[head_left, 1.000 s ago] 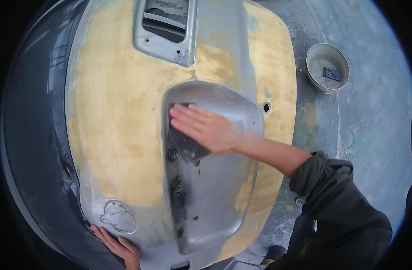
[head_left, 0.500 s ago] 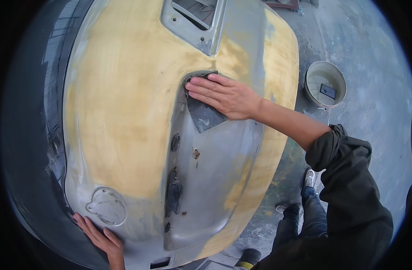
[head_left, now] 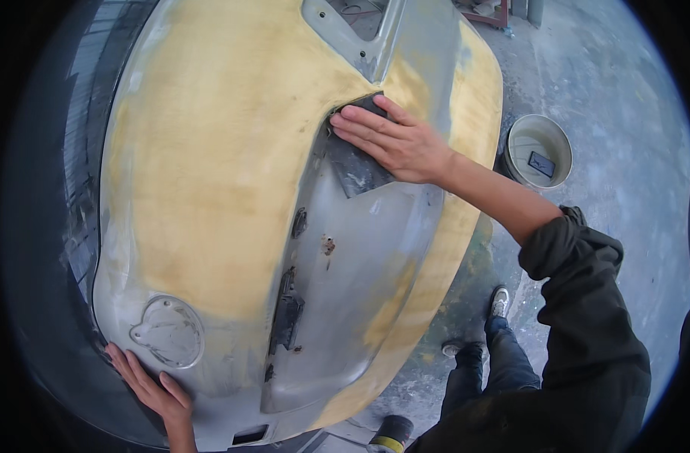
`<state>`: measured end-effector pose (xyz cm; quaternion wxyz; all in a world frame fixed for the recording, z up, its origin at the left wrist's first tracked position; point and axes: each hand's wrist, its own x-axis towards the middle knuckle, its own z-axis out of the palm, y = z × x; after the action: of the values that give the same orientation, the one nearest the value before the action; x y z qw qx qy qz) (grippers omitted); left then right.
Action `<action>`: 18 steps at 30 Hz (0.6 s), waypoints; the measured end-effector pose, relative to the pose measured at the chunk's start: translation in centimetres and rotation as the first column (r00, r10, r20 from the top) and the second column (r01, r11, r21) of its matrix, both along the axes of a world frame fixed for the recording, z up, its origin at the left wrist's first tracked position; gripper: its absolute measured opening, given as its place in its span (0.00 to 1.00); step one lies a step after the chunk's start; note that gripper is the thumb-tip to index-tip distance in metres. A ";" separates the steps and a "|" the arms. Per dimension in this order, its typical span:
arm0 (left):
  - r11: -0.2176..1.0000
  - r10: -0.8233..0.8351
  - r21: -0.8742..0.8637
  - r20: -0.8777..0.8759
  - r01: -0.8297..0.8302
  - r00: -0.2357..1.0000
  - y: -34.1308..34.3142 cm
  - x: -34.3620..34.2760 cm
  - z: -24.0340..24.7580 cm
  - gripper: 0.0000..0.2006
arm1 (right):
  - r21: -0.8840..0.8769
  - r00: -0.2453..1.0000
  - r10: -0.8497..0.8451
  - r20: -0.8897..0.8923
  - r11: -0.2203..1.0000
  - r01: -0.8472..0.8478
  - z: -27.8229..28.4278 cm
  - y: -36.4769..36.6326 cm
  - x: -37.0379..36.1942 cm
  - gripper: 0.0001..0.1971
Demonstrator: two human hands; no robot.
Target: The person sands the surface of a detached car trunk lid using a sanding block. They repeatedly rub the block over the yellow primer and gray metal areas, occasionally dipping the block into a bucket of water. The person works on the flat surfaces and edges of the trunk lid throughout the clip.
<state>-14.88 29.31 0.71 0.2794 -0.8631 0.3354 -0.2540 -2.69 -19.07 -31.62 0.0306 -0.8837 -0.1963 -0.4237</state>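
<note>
My right hand (head_left: 398,143) presses a dark sheet of sandpaper (head_left: 356,170) against the upper corner of a recess in a car body panel (head_left: 209,174). Its fingers lie stretched and close together over the sheet, which sticks out below and above them. Yellowish filler patches cover much of the panel, with bare grey between. My left hand (head_left: 150,389) rests flat with fingers apart on the grey part at the lower left, beside a round recessed shape (head_left: 167,332). It holds nothing.
A pale bucket (head_left: 539,147) of what looks like water, with a dark rectangular item in it, stands on the floor at right. A black container with a yellow band (head_left: 390,434) is near my legs. A dark glossy car surface (head_left: 43,226) borders the panel at left.
The view has shifted and turned a little. Against the panel, my right hand with the sandpaper stays at about the same recess corner. My left hand keeps its place.
</note>
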 end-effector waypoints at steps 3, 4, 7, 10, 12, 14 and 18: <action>1.000 -0.005 0.005 -0.005 0.005 1.000 0.4 -0.2 0.0 0.30 | -0.006 0.990 0.003 -0.144 1.000 -0.004 -2.2 -1.8 -3.2 0.33; 1.000 -0.012 0.002 0.008 0.012 1.000 0.5 -0.1 -0.1 0.30 | 0.026 0.973 -0.013 -0.229 0.999 0.020 -3.8 -1.4 -5.0 0.33; 1.000 -0.005 -0.005 -0.002 0.005 1.000 -0.4 -0.1 0.1 0.30 | 0.105 0.950 -0.008 -0.313 0.994 0.043 -6.4 -1.0 -6.6 0.34; 1.000 -0.008 -0.012 0.013 0.008 1.000 -0.4 -0.1 -0.1 0.29 | 0.072 0.976 0.056 -0.211 0.997 -0.041 -0.9 0.2 -3.3 0.35; 0.999 -0.025 -0.021 0.017 0.025 1.000 -0.3 0.3 -0.4 0.29 | 0.012 0.986 0.089 -0.140 0.996 -0.089 0.8 -0.2 -1.4 0.35; 0.999 -0.029 -0.017 0.008 0.029 1.000 -0.3 0.3 -0.1 0.29 | -0.045 0.990 0.120 -0.074 0.991 -0.123 0.3 -0.6 -0.4 0.34; 0.999 -0.035 -0.012 0.015 0.035 0.999 -0.3 0.3 -0.2 0.29 | 0.114 0.978 0.018 -0.207 0.993 0.006 -2.9 1.3 -3.8 0.35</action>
<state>-14.58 29.02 0.52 0.2723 -0.8569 0.3467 -0.2671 -6.47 -17.73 -34.50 0.1026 -0.9194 -0.1702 -0.3394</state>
